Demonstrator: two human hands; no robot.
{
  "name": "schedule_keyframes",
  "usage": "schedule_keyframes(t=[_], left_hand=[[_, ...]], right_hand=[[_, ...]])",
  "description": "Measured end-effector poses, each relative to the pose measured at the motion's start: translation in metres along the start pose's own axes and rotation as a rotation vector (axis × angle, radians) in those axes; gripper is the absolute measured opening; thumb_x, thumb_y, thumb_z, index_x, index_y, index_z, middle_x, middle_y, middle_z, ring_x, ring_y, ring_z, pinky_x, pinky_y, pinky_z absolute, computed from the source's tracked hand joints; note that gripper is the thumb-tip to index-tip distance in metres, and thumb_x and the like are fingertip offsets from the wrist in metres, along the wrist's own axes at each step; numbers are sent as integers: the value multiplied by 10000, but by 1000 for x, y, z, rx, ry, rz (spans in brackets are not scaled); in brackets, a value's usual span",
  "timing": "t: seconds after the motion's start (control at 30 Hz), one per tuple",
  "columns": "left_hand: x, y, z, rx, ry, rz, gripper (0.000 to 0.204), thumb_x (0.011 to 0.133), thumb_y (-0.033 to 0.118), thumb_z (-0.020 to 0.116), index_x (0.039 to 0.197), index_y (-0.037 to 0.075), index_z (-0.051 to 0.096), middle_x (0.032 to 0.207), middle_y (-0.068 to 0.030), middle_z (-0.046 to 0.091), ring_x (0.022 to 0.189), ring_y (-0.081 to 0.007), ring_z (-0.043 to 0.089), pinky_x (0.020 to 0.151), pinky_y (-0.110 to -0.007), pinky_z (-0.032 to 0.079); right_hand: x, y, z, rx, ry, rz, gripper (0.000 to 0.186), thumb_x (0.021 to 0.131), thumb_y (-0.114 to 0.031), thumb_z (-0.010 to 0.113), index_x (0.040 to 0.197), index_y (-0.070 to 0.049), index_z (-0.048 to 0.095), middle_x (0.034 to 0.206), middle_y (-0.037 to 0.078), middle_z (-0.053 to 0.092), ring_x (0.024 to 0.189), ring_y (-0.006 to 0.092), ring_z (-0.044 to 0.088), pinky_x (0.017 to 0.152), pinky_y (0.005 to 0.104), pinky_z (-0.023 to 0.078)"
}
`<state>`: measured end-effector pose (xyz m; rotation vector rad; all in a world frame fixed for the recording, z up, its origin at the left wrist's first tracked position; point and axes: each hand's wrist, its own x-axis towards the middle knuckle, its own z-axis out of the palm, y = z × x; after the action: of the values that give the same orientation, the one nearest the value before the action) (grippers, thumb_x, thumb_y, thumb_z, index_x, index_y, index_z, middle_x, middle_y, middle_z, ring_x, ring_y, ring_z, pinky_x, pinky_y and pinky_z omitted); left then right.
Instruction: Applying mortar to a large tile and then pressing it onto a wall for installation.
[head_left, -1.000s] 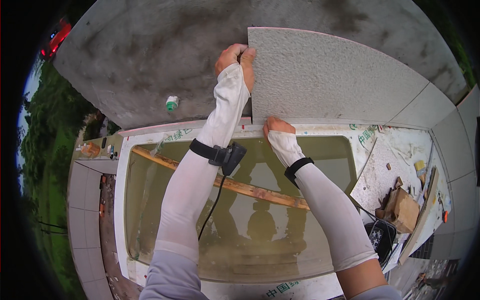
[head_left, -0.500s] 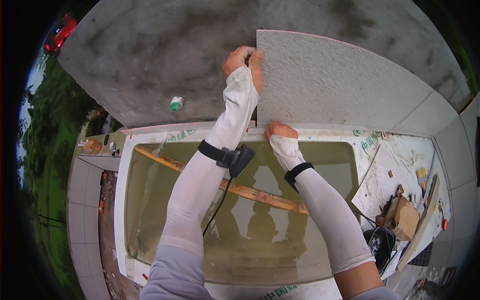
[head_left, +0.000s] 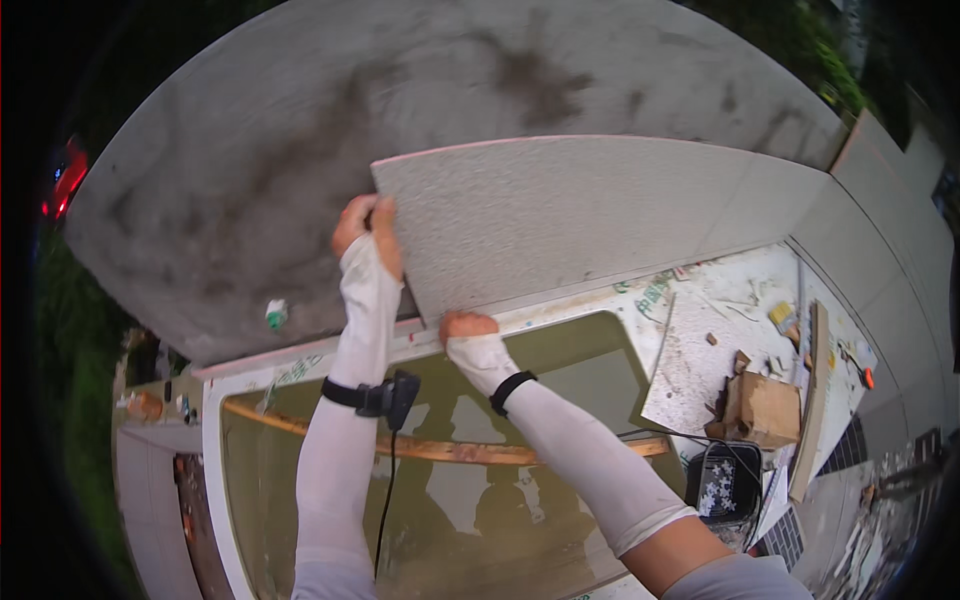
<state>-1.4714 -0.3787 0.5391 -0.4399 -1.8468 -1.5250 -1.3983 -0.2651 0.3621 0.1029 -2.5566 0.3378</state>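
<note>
A large grey rough-faced wall tile (head_left: 560, 215) with a pinkish top edge stands against the cement-coated wall (head_left: 250, 150), just above a water-filled tub. My left hand (head_left: 367, 228) is closed on the tile's left edge, its thumb toward the front face. Close to the tile's lower left corner, my right hand (head_left: 467, 328) is curled in a fist at the bottom edge, by the tub rim; what its fingers hold, if anything, is hidden. Both forearms wear white sleeves and black wrist straps, and the left strap carries a small black device (head_left: 402, 400).
Murky water fills the white tub (head_left: 212, 470), with a wooden strip (head_left: 480, 452) lying across it. On the right ledge are a torn cardboard box (head_left: 762, 410), a black basket of white pieces (head_left: 725, 485) and a brush (head_left: 783, 318). A green-capped white bottle (head_left: 276, 314) is against the wall.
My view has turned to the right, so the tile and both hands appear farther left and lower. Both hands keep their places at the tile's edges.
</note>
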Motion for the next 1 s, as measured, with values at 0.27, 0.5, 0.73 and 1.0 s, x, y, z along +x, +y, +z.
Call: schedule_keyframes(t=[0.27,0.5,0.73,1.0], left_hand=[[1,17,6,-32,-115,64,275,959,237,583,820,0,566,680,17,474,663,-98,382,607,-261,350],[8,19,-21,258,-125,184,295,941,280,598,894,-10,619,755,-72,579,699,-191,514,681,-316,425],[4,33,-48,439,-149,342,276,895,232,643,1012,-17,655,925,-152,639,839,-323,603,765,-389,474],[-21,61,-92,469,-226,226,326,893,271,641,1043,-18,658,927,-157,654,843,-308,632,772,-378,488]], right_hand=[[-3,7,-20,90,33,91,116,779,-132,561,702,-61,609,688,151,633,637,320,645,553,451,501],[-4,-21,-122,53,-250,4,112,768,-134,605,729,-61,680,719,152,669,697,312,685,579,417,517],[-12,-1,-220,-21,-12,-127,98,743,-118,619,689,-37,635,685,160,644,646,304,665,562,399,511],[-35,9,-360,-148,-166,-250,122,732,-109,599,675,-7,565,624,164,571,558,302,609,517,381,488]])
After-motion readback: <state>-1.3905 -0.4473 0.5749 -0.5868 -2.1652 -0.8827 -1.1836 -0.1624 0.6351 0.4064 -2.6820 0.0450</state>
